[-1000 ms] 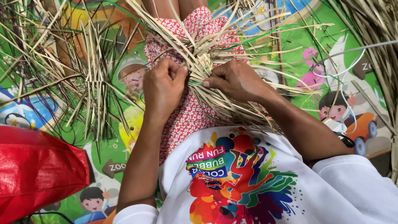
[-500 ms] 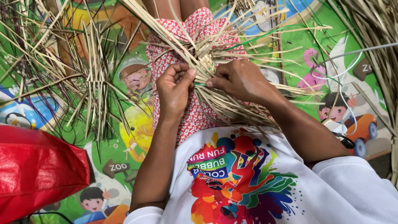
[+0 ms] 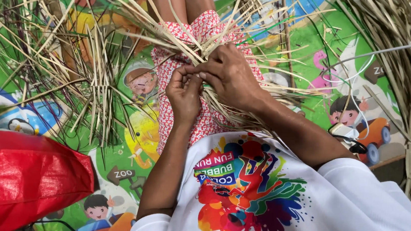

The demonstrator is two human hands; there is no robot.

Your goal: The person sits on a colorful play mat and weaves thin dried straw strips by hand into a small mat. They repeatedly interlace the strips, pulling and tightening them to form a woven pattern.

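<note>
My left hand and right hand each keep a closed grip on the dry straw strips over my lap.

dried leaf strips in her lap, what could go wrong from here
1. Both hands, left hand and right hand, pinch the dried leaf strips at one small spot; a slip could let the crossed strips loosen.
2. Long strip ends fan out stiffly over the lap; a sharp bend might crack one.
3. The loose strip pile on the play mat lies close by and could tangle with the free ends.
</note>
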